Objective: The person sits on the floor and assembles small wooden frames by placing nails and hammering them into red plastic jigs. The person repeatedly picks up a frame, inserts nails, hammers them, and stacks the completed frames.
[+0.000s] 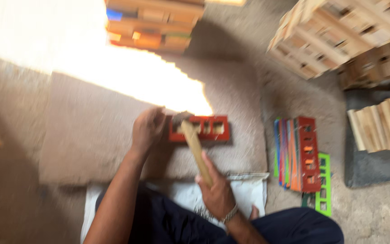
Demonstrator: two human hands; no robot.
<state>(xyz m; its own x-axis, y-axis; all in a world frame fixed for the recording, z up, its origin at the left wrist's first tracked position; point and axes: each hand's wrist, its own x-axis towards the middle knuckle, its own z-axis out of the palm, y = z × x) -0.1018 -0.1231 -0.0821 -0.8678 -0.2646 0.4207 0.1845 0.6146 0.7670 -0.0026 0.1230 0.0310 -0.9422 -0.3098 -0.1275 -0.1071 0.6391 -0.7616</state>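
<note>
— What's the floor like where they're sitting?

— Rough grey concrete floor (91, 135), dusty, with a hard bright patch of sunlight (127, 77) cutting across it. The person sits low on a pale sheet (249, 190) spread on the floor, knees in dark trousers. Everything looks a bit smeared from here, so the fine detail is lost.

— And around them?

— Stacks of bare wooden frames (335, 36) piled at the far right, a row of plain wood slats (384, 122) on a dark mat, and another stack of wood with some coloured pieces (152, 25) at the far end. Just to the right of the sheet stands a bundle of painted frames (296, 153), red, orange, blue, with a green frame (324, 185) lying flat beside it.

— What are the hands doing?

— The left hand (147, 129) is stretched forward, its grip curled down at the left end of a red frame with square openings (199, 129), which lies on the floor straight ahead. Whether the fingers pinch anything small there, I can't tell. The right hand (217, 192) sits nearer the body, grip wrapped tight round the wooden handle of a hammer (195, 147); the handle slants up and forward, the head over the frame's left end, close to the left hand.
</note>
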